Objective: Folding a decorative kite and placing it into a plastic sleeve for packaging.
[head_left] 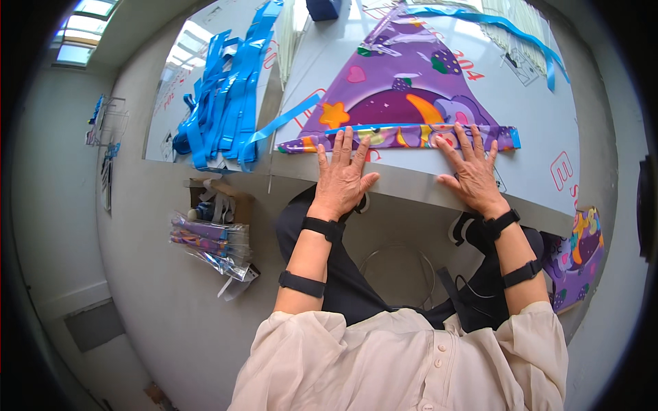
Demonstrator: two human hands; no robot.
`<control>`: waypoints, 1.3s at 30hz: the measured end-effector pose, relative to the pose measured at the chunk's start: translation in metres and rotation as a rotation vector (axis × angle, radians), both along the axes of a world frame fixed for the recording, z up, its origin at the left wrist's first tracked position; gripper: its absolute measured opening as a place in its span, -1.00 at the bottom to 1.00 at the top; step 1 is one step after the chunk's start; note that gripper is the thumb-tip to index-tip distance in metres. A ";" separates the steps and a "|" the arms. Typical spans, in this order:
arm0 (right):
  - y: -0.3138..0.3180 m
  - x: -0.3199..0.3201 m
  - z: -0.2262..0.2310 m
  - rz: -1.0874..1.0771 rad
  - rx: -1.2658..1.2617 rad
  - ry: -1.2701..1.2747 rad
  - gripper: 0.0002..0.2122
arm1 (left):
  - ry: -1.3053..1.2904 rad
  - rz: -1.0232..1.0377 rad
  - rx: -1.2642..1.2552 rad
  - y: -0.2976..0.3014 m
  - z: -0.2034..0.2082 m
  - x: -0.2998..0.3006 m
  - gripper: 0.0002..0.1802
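On the table lies a purple triangular printed plastic sheet (394, 75), its point away from me. Along its near side runs a folded printed band (397, 139), with blue strip showing at its upper edge and right end. My left hand (340, 179) presses its fingertips flat on the left half of this band, fingers stretched. My right hand (473, 172) does the same farther right, fingers spread. Neither hand grips anything. A loose blue strip (284, 120) runs from the sheet's left side toward a heap of blue plastic strips (226, 103).
The table (538, 144) has a glossy white top with red print. Thin white strands (293, 41) lie beyond the blue heap, and another blue strip (500, 22) at the far right. Below left stands a carton (241, 201) near clear-wrapped packages (205, 236); purple printed material (576, 260) is below right.
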State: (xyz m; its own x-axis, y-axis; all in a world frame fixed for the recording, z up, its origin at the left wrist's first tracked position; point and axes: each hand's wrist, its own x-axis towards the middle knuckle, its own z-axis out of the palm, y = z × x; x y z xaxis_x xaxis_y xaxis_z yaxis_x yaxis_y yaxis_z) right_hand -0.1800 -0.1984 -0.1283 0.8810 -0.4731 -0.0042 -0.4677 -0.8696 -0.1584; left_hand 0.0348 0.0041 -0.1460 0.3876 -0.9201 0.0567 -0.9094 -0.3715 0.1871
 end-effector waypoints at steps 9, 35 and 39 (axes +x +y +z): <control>0.010 0.008 0.000 -0.098 -0.034 -0.011 -0.35 | 0.233 0.017 -0.034 0.007 0.043 0.061 -0.53; 0.013 0.015 0.004 -0.099 -0.092 -0.001 -0.35 | 0.154 0.676 -0.098 -0.099 0.015 0.285 -0.78; 0.014 0.015 0.006 -0.110 -0.055 0.008 -0.35 | 0.342 0.703 0.002 -0.088 0.012 0.289 -0.80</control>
